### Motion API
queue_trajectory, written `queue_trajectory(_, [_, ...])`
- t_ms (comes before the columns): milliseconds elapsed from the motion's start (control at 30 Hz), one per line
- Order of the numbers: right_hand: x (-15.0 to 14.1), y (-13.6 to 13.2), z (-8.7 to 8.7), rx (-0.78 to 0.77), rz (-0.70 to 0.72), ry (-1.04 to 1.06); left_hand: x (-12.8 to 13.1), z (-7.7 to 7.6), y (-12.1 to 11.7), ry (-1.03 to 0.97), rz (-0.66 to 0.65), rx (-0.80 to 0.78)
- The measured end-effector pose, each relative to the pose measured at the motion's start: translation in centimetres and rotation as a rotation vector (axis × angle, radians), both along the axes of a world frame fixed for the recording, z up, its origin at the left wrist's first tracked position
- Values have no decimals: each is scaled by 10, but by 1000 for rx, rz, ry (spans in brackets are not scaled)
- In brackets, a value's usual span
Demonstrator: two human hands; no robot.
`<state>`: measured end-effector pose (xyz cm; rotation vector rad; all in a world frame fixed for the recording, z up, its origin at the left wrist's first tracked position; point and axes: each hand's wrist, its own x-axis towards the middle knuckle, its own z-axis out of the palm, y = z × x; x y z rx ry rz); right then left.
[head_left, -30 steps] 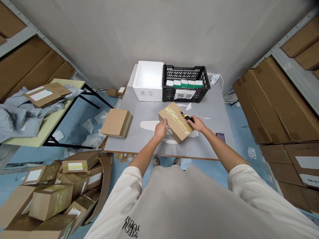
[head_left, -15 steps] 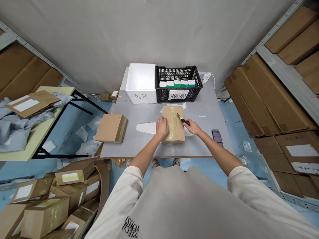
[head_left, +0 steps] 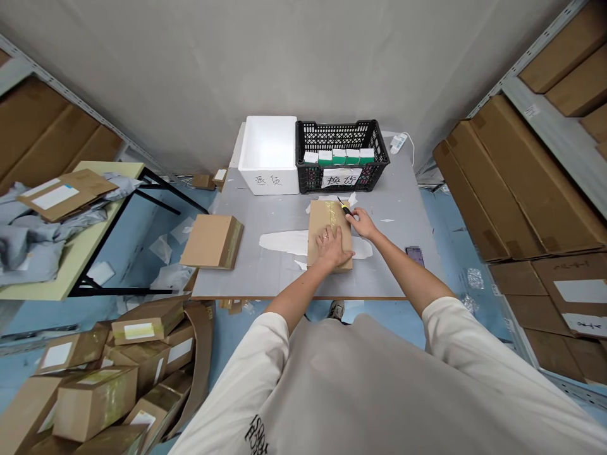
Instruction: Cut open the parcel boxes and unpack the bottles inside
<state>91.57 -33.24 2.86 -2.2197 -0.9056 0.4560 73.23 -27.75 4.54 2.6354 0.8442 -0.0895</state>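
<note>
The table (head_left: 265,275) is topped by a white bin (head_left: 290,183), marked by hand with what seems to be 退货, and a black crate (head_left: 303,181), whose paper sign is lettered 换货. In front of the crate, a taped box (head_left: 317,218) is set flat on the table; no brand can be read on it. Stiff but dentable card is suggested, slicker along the tape, the weight unknown; it is best held by its opposite sides. The hands are apart: the box is pressed from above by the spread left hand (head_left: 332,248), and the knife (head_left: 346,208) is gripped in the right hand (head_left: 363,224).
</note>
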Motion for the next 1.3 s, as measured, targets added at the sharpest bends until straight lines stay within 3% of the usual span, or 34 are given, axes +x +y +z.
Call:
queue_trajectory(133, [1, -2, -1, -43, -44, -7, -4, -3, 8, 81, -103, -14])
queue_trajectory(267, [0, -11, 2, -81, -100, 0, -17, 4, 40, 120, -276, -23])
queue_trajectory(433, [-9, -31, 2, -60, -162, 98, -37, 13, 72, 64, -330, 18])
queue_trajectory(633, [-44, -56, 0, 10, -120, 327, -49, 15, 61, -90, -266, 43])
queue_trajectory(833, [-65, -71, 6, 66, -40, 599, -56, 14, 49, -137, -309, 50])
queue_trajectory(1067, [-38, -84, 14, 18, -14, 530, -44, 17, 47, -4, -312, 58])
queue_trajectory(1300, [-1, -92, 24, -54, 206, 464, -33, 16, 47, 54, -306, 63])
